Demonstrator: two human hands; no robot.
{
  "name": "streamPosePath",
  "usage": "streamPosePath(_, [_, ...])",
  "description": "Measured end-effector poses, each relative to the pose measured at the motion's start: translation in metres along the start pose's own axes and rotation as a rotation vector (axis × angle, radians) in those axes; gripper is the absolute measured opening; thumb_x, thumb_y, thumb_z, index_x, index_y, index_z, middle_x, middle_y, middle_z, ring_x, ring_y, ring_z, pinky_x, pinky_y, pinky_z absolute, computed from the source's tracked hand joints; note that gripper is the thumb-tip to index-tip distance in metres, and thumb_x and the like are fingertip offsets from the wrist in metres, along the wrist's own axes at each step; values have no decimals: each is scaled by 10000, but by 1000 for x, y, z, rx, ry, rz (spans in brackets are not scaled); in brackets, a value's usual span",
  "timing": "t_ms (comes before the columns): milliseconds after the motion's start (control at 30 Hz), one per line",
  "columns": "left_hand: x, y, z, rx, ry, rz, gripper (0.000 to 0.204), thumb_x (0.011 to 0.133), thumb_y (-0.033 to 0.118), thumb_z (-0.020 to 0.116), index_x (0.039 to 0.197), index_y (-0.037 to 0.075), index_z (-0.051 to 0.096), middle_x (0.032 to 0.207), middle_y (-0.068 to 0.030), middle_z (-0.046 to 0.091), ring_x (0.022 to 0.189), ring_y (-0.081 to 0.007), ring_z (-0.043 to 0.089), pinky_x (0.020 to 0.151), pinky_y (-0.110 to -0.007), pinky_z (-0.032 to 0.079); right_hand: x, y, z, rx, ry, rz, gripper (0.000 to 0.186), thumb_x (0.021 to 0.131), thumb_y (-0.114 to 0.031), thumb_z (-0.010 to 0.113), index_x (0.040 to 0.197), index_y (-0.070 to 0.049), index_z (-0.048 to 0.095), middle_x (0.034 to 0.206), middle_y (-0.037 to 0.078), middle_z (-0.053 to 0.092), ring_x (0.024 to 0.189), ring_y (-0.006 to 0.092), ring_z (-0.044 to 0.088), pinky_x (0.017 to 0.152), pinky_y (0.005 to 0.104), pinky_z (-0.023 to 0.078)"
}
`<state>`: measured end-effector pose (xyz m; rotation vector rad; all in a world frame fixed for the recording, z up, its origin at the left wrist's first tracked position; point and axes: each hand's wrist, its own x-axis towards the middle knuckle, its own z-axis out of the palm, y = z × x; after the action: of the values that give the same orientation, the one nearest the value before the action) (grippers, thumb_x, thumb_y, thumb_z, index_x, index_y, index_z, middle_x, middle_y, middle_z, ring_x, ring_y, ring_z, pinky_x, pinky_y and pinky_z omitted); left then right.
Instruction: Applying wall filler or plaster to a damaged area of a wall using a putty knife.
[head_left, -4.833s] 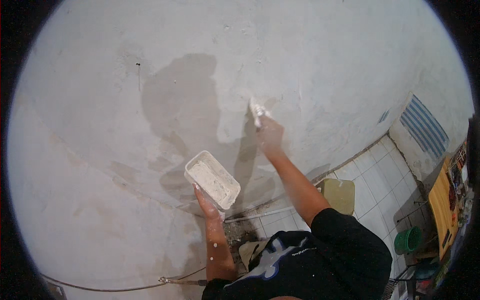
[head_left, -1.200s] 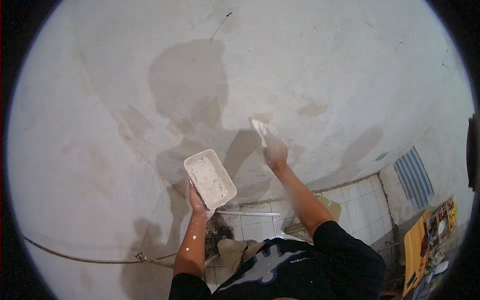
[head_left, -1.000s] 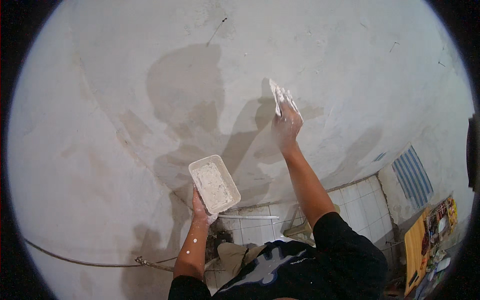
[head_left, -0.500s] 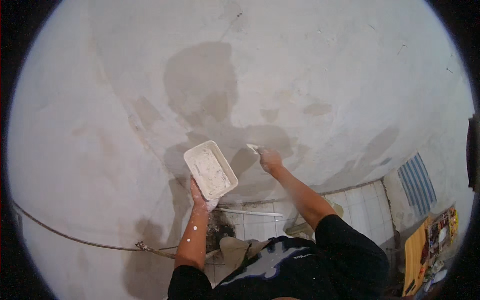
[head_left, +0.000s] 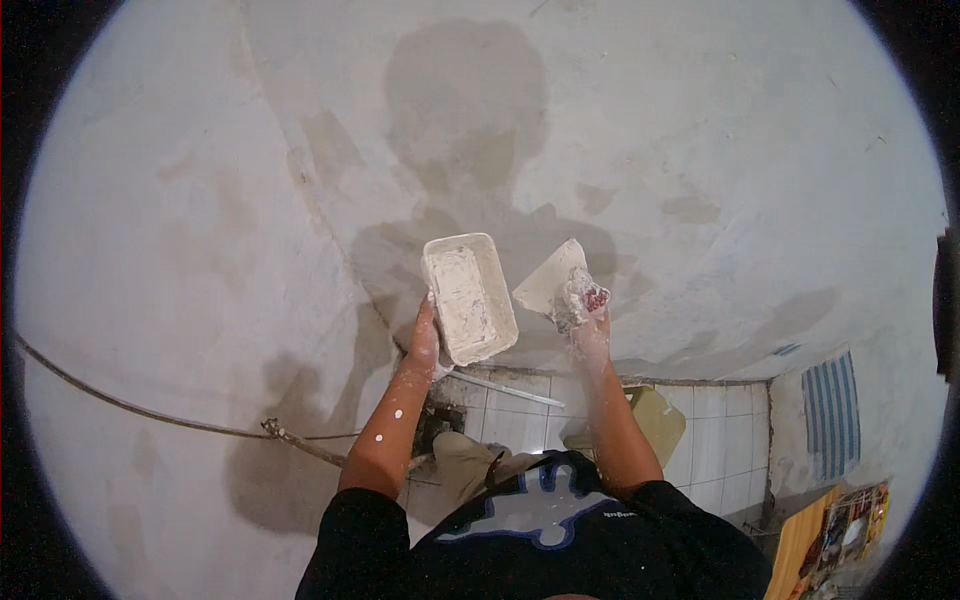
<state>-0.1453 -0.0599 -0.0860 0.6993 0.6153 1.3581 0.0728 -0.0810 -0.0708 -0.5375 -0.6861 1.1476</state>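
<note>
My left hand (head_left: 428,345) grips a cream rectangular tub (head_left: 499,300) by its left side and underside. Whitish putty (head_left: 462,312) coats the bottom of the tub. In my right hand (head_left: 594,330), fingers wrapped round its handle, is a putty knife (head_left: 551,282) with a broad, flaring blade. White putty cakes the blade, and more sticks to the handle and my fingers. The blade is just to the right of the tub and apart from it. Both are in front of a pale plastered wall (head_left: 700,130) with darker patches and my shadow on it.
Below are a white tiled floor (head_left: 705,440), a yellowish stool-like object (head_left: 655,425) and a thin white strip (head_left: 505,388). A cable (head_left: 130,405) and a stick (head_left: 305,443) are at lower left. Blue striped cloth (head_left: 831,415) and a wooden board (head_left: 800,540) are at right.
My right hand has turned, so the putty knife's broad blade now shows flat beside the tub. The tub stands more upright in view. The whole view has shifted, with the wall marks further right.
</note>
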Motion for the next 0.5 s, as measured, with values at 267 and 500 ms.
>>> streamPosePath(267, [0, 2, 3, -151, -32, -72, 549, 874, 451, 337, 1271, 72, 344, 1210, -118, 455, 1050, -280, 494, 889, -415, 413, -10, 6, 0, -153, -48, -53, 298, 838, -123, 543, 1107, -11, 479, 960, 54, 571, 817, 114, 563, 677, 246, 462])
streamPosePath(500, [3, -3, 10, -121, 33, -30, 558, 872, 467, 328, 1271, 77, 339, 1203, -119, 459, 1039, -284, 501, 874, -429, 429, -17, 5, 1, -263, -99, -155, 287, 846, -100, 526, 1105, 12, 477, 1000, 74, 573, 871, 126, 560, 713, 244, 460])
